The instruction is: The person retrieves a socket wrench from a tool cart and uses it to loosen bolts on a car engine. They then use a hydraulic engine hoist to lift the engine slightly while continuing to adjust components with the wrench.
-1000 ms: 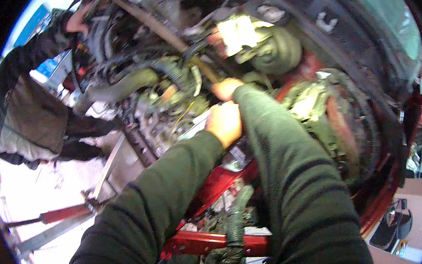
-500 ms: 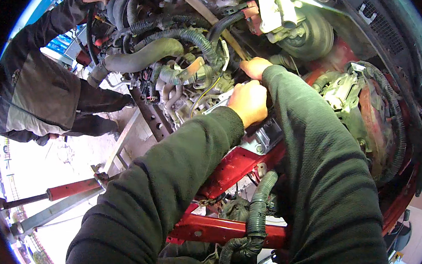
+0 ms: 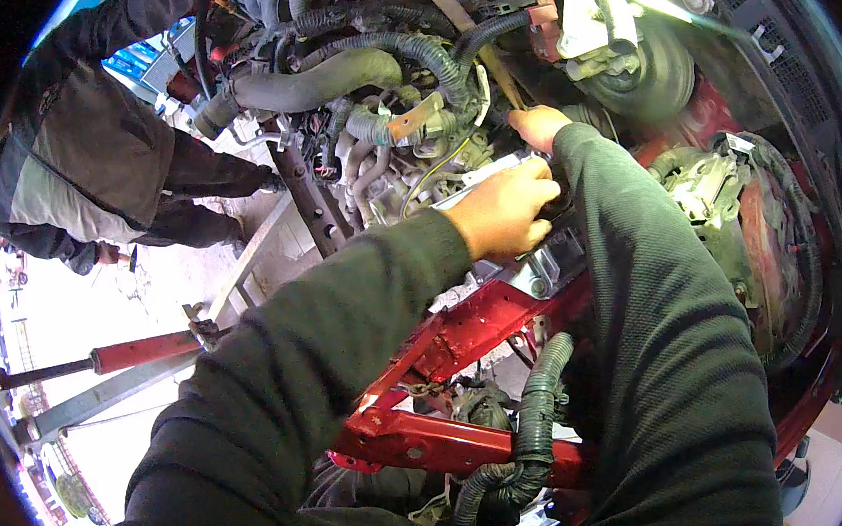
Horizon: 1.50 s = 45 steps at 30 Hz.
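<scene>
My left hand (image 3: pixel 508 211) hangs over a silver metal bracket (image 3: pixel 540 273) beside the engine, back of the hand towards me. Its fingers are half bent and the thumb stands apart, with nothing visible between them. Farther in, my right hand (image 3: pixel 541 128) is closed at the lower end of a long tan stick (image 3: pixel 453 10) that slants down across the engine bay. What its fingertips grip is hidden, so I cannot tell whether they hold the stick. Left of my hands lie a thick grey hose (image 3: pixel 321 86) and a thin yellow-marked cable (image 3: pixel 436 169).
A red frame rail (image 3: pixel 475 333) and a red crossbeam (image 3: pixel 445 444) run below my forearms, with a ribbed hose (image 3: pixel 539 404) across the beam. At far right sits a headlight-like housing (image 3: pixel 698 187). Another person (image 3: pixel 90 154) reaches into the bay at left, near a red jack cylinder (image 3: pixel 145 349).
My left hand has loosened from a fist, its thumb moving away from the fingers. The whole view has shifted, so the engine appears farther right and higher. My right hand stays at the stick's end.
</scene>
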Available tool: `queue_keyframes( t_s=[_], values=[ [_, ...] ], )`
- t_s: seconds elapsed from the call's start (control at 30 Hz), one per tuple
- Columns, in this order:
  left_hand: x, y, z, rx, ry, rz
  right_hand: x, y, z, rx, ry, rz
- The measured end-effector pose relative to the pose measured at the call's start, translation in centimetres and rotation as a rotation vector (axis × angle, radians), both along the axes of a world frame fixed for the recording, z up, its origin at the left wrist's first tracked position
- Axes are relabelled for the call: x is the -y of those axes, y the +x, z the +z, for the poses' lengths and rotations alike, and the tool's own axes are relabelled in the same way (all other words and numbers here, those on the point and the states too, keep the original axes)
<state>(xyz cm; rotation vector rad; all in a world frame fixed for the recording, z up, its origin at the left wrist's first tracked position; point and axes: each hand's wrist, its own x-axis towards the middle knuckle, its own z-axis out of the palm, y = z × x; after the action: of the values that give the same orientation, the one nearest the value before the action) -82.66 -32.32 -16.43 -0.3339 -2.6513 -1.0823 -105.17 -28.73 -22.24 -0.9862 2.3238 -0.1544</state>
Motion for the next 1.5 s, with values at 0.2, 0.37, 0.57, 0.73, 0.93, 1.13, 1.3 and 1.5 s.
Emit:
queue_keyframes(
  t_s=[0.2,0.37,0.57,0.73,0.93,1.13,1.3,1.5],
  values=[
    [6.0,13.4,5.2,-0.016,0.076,0.201,0.0,-0.5,0.1,0.037,0.039,0.018],
    [8.4,26.7,4.6,0.106,0.059,0.682,-0.3,-0.4,2.0,-0.078,0.09,-0.026],
    [7.5,39.1,-2.5,0.308,0.143,0.91,-1.5,3.4,8.5,-0.302,0.066,-0.004],
    [6.9,45.4,-6.5,0.446,0.18,0.842,-4.4,10.3,17.9,-0.416,0.099,0.177],
    [6.2,49.7,-3.2,0.363,0.246,0.811,-10.9,17.1,29.7,-0.523,-0.164,0.249],
    [5.0,52.5,0.1,0.247,0.282,0.734,-22.2,22.6,37.7,-0.514,-0.611,-0.039],
    [4.4,55.6,1.3,0.142,0.289,0.826,-36.3,24.8,40.6,-0.822,-0.596,-0.18],
    [3.7,52.3,6.0,-0.111,0.211,0.917,-45.4,16.0,40.1,-0.94,-0.423,-0.466]
  ],
)
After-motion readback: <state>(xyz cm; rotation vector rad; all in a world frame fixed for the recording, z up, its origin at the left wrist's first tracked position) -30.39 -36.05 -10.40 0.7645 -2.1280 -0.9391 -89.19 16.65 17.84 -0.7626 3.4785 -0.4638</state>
